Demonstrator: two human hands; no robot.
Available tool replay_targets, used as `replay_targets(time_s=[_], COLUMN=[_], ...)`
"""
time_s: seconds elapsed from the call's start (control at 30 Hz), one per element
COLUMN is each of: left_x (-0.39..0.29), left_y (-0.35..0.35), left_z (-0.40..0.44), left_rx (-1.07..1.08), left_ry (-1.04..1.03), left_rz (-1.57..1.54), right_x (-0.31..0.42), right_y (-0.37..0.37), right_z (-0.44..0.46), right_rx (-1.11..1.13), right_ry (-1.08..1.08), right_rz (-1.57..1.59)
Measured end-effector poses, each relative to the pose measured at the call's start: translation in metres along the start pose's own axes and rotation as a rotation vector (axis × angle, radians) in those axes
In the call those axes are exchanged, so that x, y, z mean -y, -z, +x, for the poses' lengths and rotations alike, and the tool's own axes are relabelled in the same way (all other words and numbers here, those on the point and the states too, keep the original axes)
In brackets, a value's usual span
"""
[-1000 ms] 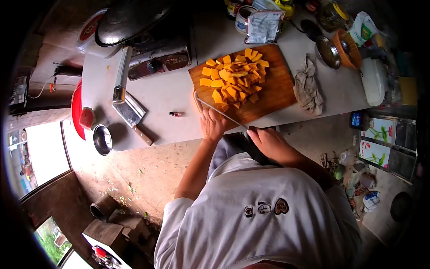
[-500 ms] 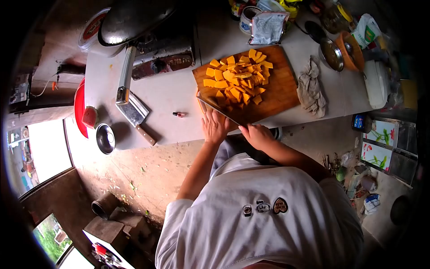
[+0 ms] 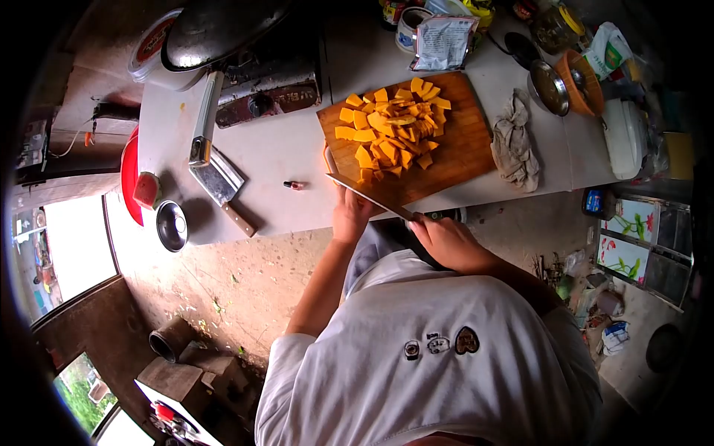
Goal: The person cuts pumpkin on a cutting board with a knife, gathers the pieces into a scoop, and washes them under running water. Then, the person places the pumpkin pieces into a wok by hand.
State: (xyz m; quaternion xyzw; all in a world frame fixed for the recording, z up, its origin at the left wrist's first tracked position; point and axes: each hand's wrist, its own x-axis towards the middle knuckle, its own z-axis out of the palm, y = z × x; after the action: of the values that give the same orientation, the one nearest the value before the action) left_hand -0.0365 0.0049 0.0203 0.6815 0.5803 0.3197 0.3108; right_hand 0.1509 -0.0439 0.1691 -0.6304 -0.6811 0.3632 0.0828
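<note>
My right hand [image 3: 450, 241] is closed around the handle of a kitchen knife [image 3: 372, 196]. Its blade, seen nearly edge-on, slants up and left over the near edge of the wooden cutting board [image 3: 465, 152]. Close under the blade is my left hand [image 3: 351, 217]; the knife hides most of its fingers, so whether they touch the blade is unclear. A heap of cut orange pumpkin pieces [image 3: 394, 126] covers the upper left and middle of the board.
A cleaver [image 3: 227, 189] and a small dark-capped bottle [image 3: 294, 185] lie left on the table [image 3: 275, 156]. Beyond are a metal bowl [image 3: 172, 226], a watermelon piece [image 3: 146, 191] and a stove [image 3: 271, 104]. A crumpled cloth [image 3: 515, 141] lies right of the board, near bowls [image 3: 549, 88].
The knife and my right hand have shifted slightly toward my body. My left hand's fingers, spread beside the blade before, are now mostly behind it. The pumpkin heap looks the same.
</note>
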Motion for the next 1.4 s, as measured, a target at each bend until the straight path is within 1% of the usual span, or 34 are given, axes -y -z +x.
replay_targets(time_s=[0.07, 0.17, 0.23, 0.3, 0.37, 0.4, 0.47, 0.5, 0.53, 0.57, 0.63, 0.7, 0.73, 0.8, 0.83, 0.87, 0.93, 1.0, 1.07, 1.1, 1.17, 1.2, 1.27, 1.3, 1.37, 1.4], left_x=[-0.003, -0.006, -0.008, -0.008, 0.011, 0.011, 0.009, 0.008, 0.007, 0.007, 0.009, 0.010, 0.006, -0.004, -0.011, -0.015, -0.013, -0.007, 0.004, 0.005, 0.005, 0.004, 0.003, 0.004, 0.006, 0.003], left_y=[0.000, 0.002, 0.001, 0.000, -0.013, -0.012, -0.009, -0.008, -0.007, -0.008, -0.012, -0.012, -0.012, -0.008, -0.005, -0.003, -0.003, -0.006, -0.012, -0.013, -0.015, -0.015, -0.012, -0.012, -0.013, -0.010], left_z=[0.002, 0.003, 0.005, 0.005, 0.000, 0.002, 0.000, -0.003, -0.003, -0.003, -0.001, -0.001, 0.000, 0.004, 0.005, 0.005, 0.006, 0.007, 0.003, 0.001, 0.004, 0.005, 0.002, 0.003, -0.002, -0.002], left_rx=[0.001, 0.019, 0.035, -0.027, -0.033, -0.049, -0.060, -0.092, -0.130, -0.092, -0.108, -0.121, -0.114, -0.106, -0.079, -0.052, -0.043, -0.038, -0.082, -0.081, -0.166, -0.174, -0.175, -0.176, -0.107, -0.106], left_ry=[0.004, 0.024, 0.040, 0.065, 0.041, 0.009, -0.005, -0.036, -0.074, -0.035, -0.043, -0.045, -0.014, 0.017, 0.073, 0.130, 0.121, 0.112, 0.048, 0.049, -0.002, -0.008, -0.021, -0.035, 0.077, 0.080], left_rz=[-0.010, -0.016, -0.014, -0.017, 0.036, 0.088, 0.091, 0.081, 0.066, 0.003, 0.000, 0.001, -0.007, -0.021, -0.075, -0.127, -0.117, -0.105, -0.045, -0.043, -0.041, -0.037, -0.070, -0.069, -0.166, -0.166], right_x=[0.008, 0.001, 0.004, -0.004, -0.033, -0.037, -0.044, -0.040, -0.042, -0.049, -0.049, -0.039, -0.030, -0.010, -0.002, -0.003, -0.005, -0.012, -0.024, -0.032, -0.034, -0.037, -0.041, -0.038, -0.036, -0.035], right_y=[0.005, -0.002, -0.007, -0.021, -0.056, -0.061, -0.068, -0.057, -0.049, -0.048, -0.047, -0.047, -0.039, -0.016, -0.007, -0.008, -0.009, -0.020, -0.040, -0.054, -0.063, -0.064, -0.069, -0.060, -0.050, -0.046], right_z=[-0.004, -0.005, -0.001, 0.007, 0.028, 0.035, 0.049, 0.049, 0.049, 0.049, 0.044, 0.031, 0.024, 0.009, 0.004, 0.001, -0.001, 0.005, 0.012, 0.022, 0.038, 0.045, 0.051, 0.050, 0.045, 0.041], right_rx=[0.083, 0.125, 0.106, 0.095, -0.032, -0.032, -0.083, -0.006, -0.038, -0.013, 0.019, -0.167, -0.166, -0.038, 0.037, 0.039, 0.042, 0.014, -0.004, -0.040, -0.088, -0.094, -0.093, -0.111, -0.120, -0.116], right_ry=[-0.124, -0.167, -0.168, -0.169, -0.075, -0.070, -0.078, -0.142, -0.078, -0.072, -0.068, 0.007, 0.006, -0.013, -0.087, -0.090, -0.132, -0.108, -0.084, -0.100, -0.121, -0.113, -0.094, -0.067, -0.028, 0.009], right_rz=[-0.051, -0.081, -0.078, -0.074, -0.024, -0.023, -0.041, -0.051, 0.015, 0.031, 0.043, 0.149, 0.147, 0.066, 0.035, 0.033, -0.046, -0.048, -0.047, -0.074, -0.123, -0.123, -0.098, -0.030, 0.022, 0.074])
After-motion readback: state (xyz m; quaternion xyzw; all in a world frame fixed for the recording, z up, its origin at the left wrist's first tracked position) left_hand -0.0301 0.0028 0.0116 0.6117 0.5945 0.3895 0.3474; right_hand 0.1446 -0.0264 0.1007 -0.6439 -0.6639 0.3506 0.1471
